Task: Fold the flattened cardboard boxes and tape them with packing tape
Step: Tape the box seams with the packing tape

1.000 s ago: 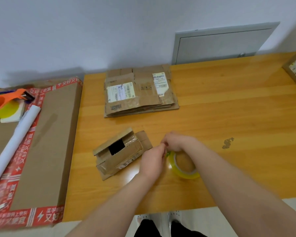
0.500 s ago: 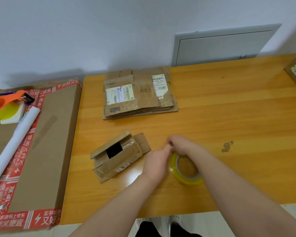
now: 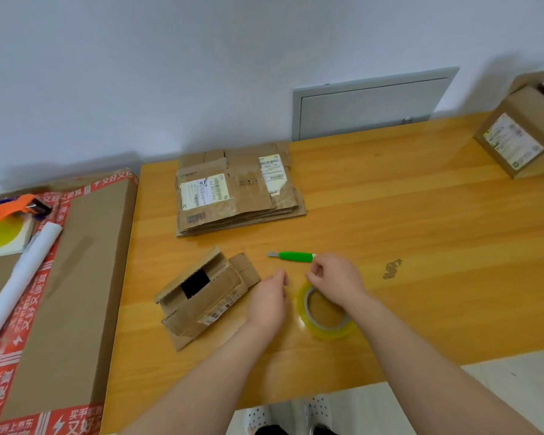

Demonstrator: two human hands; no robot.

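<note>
Partly folded, the worn cardboard box [image 3: 215, 297] lies near the tape roll [image 3: 330, 333].

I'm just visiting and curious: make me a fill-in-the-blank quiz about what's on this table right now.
The tape roll by the right hand is ____ in colour.
The knife lying beyond the hands has a ____ handle.
The half-folded box lies to the ____ of the left hand.
An assembled box stands at the far ____ end of the table.
Missing words: yellow; green; left; right.
</note>
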